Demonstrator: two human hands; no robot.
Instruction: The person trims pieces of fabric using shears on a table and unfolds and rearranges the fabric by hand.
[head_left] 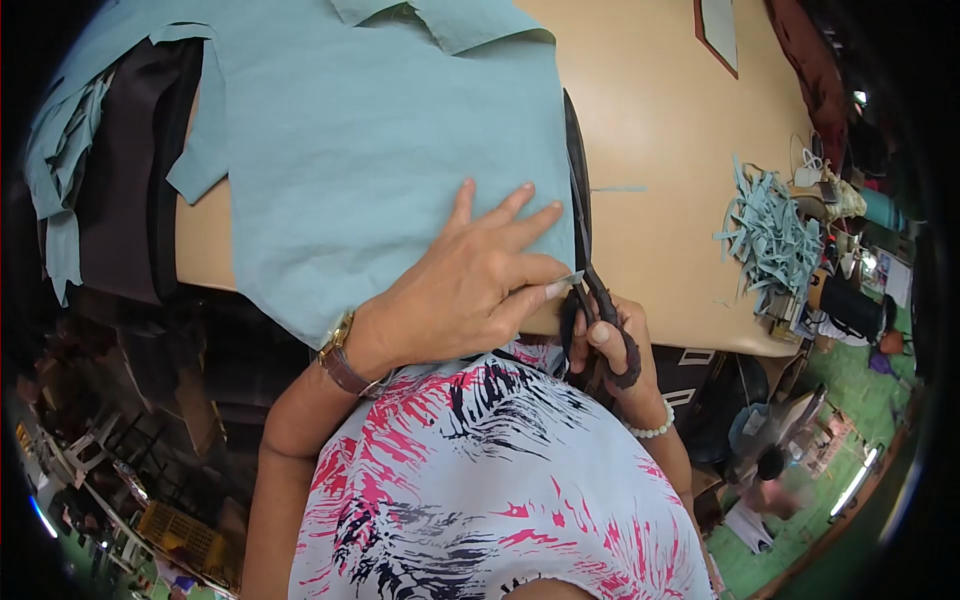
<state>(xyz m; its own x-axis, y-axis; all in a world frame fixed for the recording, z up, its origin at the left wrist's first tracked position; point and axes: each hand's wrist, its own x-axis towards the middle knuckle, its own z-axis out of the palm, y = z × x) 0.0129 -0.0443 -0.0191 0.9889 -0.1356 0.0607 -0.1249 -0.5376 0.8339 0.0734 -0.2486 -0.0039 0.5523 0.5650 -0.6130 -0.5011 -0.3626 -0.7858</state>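
Observation:
A large piece of light blue fabric (pixel 380 130) lies spread over the table's front edge. My left hand (pixel 468 275) rests on it near its right edge, with three fingers stretched out flat. Between the thumb and index finger of that hand a small strip of blue fabric (pixel 572 279) is pinched. My right hand (pixel 630 345) grips the dark handles of a pair of scissors (pixel 584 225). Their long blades point away from me along the fabric's right edge; part of the lower blade is hidden by the cloth.
The tan table (pixel 660 130) carries a heap of blue fabric scraps (pixel 775 235) at its right end. A thin blue thread (pixel 620 189) lies right of the scissors. Dark cloth (pixel 135 170) hangs at the left. A white-and-brown flat piece (pixel 718 35) lies at the back.

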